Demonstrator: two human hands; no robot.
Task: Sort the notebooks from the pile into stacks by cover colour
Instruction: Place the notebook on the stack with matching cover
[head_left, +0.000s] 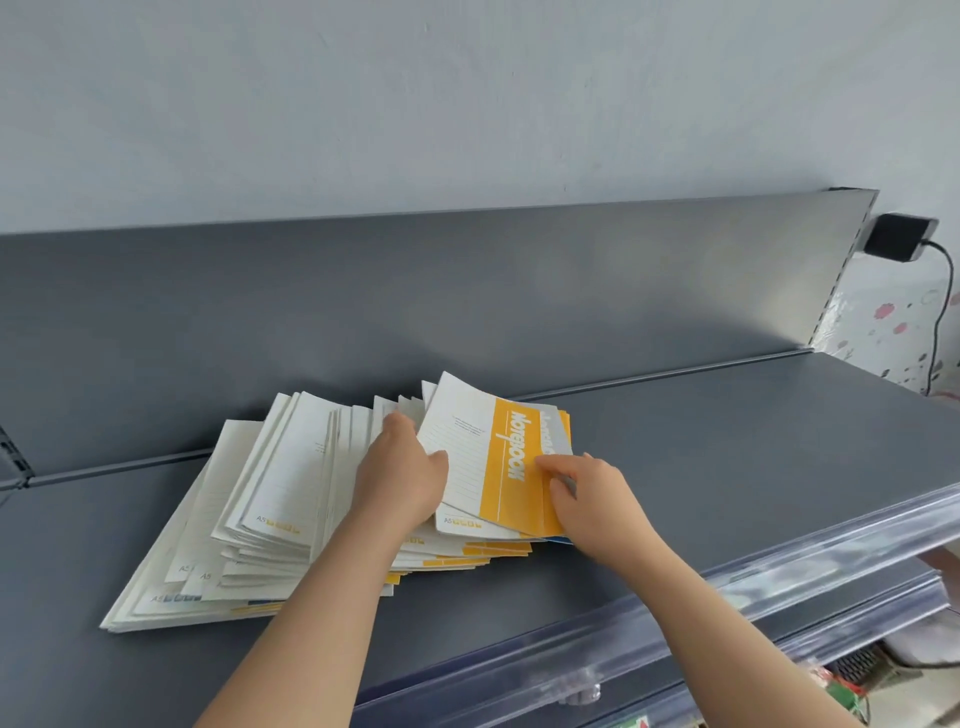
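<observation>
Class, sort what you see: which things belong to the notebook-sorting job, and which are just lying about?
Job: notebook pile; yellow notebook; left hand and right hand holding it; grey shelf.
Lying about: black adapter; its cable.

Both arms reach forward; left grip palm-down, right grip pinching.

Most covers in the pile lie under others, so their colours cannot be told. The left hand has its fingertips hidden behind the yellow notebook, whose small print is unreadable. The shelf runs off frame left and right. Items below it at lower right are blurred.
</observation>
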